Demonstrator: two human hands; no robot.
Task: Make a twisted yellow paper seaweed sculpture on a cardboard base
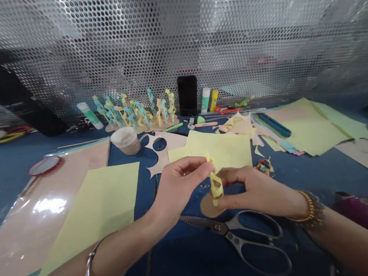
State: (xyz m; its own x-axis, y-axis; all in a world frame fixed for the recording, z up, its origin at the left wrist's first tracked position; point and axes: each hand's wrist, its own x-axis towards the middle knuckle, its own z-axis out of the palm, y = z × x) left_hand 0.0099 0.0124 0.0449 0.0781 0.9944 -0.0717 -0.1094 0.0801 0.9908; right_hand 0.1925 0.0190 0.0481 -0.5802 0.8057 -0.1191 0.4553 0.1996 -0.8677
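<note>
A curled yellow paper strip (pixel 216 185) stands above a round brown paper disc (pixel 209 206). My left hand (pixel 189 176) pinches the strip's upper end between thumb and fingertips. Lower down, the thumb and fingers of my right hand (pixel 253 187) close around its bottom part, close to the disc. Whether the strip is fixed to the disc I cannot tell. Just in front of the disc lie metal scissors (pixel 225 228), slightly apart at the blades. Behind my hands is a sheet of yellow paper (pixel 227 146).
Several curled paper pieces on discs (pixel 140 112) stand at the back beside a phone (pixel 188 95) and glue sticks (pixel 205 100). A cup (pixel 125 141) sits left of cut paper scraps (pixel 160 157). A blue cutter (pixel 273 125) lies on paper at right; a purple object (pixel 363 211) is nearer.
</note>
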